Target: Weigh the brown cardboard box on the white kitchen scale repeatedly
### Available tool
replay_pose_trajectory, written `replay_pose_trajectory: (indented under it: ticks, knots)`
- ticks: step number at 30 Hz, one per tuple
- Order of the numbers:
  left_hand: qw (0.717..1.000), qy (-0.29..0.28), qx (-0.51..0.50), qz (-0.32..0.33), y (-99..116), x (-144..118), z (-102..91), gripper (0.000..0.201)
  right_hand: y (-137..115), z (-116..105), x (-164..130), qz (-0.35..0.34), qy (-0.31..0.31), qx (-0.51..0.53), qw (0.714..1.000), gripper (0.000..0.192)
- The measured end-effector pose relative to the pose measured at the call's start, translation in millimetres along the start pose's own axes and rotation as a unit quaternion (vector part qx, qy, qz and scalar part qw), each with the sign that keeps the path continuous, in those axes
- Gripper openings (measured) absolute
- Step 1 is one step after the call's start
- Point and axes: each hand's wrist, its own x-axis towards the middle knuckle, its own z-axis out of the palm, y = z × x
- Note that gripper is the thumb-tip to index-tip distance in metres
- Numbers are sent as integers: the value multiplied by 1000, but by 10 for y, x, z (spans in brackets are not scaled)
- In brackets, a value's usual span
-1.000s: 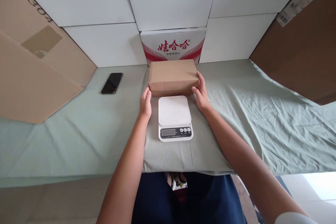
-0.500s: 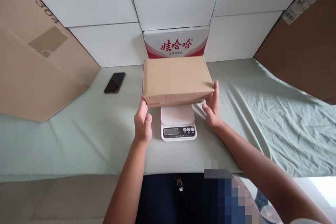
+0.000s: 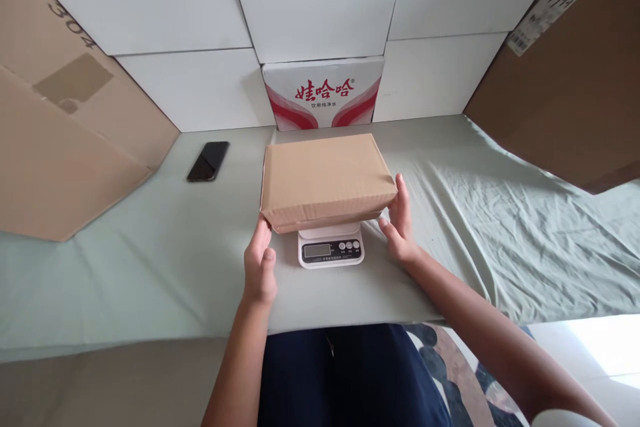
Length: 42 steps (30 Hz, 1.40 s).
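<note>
A plain brown cardboard box (image 3: 325,177) is gripped between my two hands, over a white digital kitchen scale (image 3: 331,260). My left hand (image 3: 260,263) holds its near left corner, fingers partly hidden along the side. At the right end, my right hand (image 3: 401,223) grips the near right corner, thumb lower and apart from the fingers. The box covers most of the scale's weighing plate; whether it touches the plate I cannot tell. In front of the box, the scale's display and its buttons stay visible.
A black phone (image 3: 209,161) lies on the green cloth (image 3: 150,267) to the left. A white and red carton (image 3: 324,90) stands against the white wall panels (image 3: 315,0) behind. Large cardboard sheets rise at the left (image 3: 75,127) and right (image 3: 565,87).
Both hands have brought the box lower and nearer over the scale, so it hides more of the plate. More of the red and white carton shows behind. The camera view has shifted slightly.
</note>
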Motion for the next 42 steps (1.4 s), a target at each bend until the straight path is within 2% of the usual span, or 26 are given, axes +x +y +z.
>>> replay_pose_trajectory:
  ticks: [3, 7, 11, 13, 16, 19, 22, 25, 29, 34, 39, 42]
  knots:
    - [1000, 21, -23, -3, 9, -10, -14, 80, -71, 25, 3, -12, 10, -12, 1000, 86]
    - [997, 17, -60, -45, 46, 53, 1, 78, -252, 46, 55, 35, -22, 11, 999, 89]
    - [994, 16, -98, -42, 69, 465, 78, 77, -386, 52, 386, 27, -35, 61, 997, 88]
    - [994, 6, -103, -37, 22, 777, 143, 77, -342, 84, 653, 7, -31, 73, 997, 86]
    - [995, -8, -94, -42, -156, 1184, 240, 81, -110, 194, 1013, -3, -15, 90, 996, 87]
    - [994, 7, -81, -67, -407, 1361, 277, 87, 177, 330, 1160, 34, 1, 95, 995, 88]
    - [993, 29, -79, -87, -609, 1345, 262, 86, 336, 417, 1118, 66, -11, 108, 992, 87]
    - [992, 23, -65, -101, -693, 1293, 246, 78, 356, 434, 1054, 70, -17, 116, 991, 83]
    - [995, 1, -46, -94, -687, 1311, 213, 74, 351, 383, 1034, 79, -5, 115, 990, 82]
    - [992, 30, -51, -115, -690, 1362, 138, 76, 363, 299, 1004, 101, 14, 105, 989, 87]
    - [993, -6, -26, -112, -721, 1320, 168, 73, 331, 302, 984, 77, -30, 87, 993, 90]
    - [994, -11, -8, -104, -708, 1312, 190, 71, 345, 312, 981, 60, -37, 78, 994, 89]
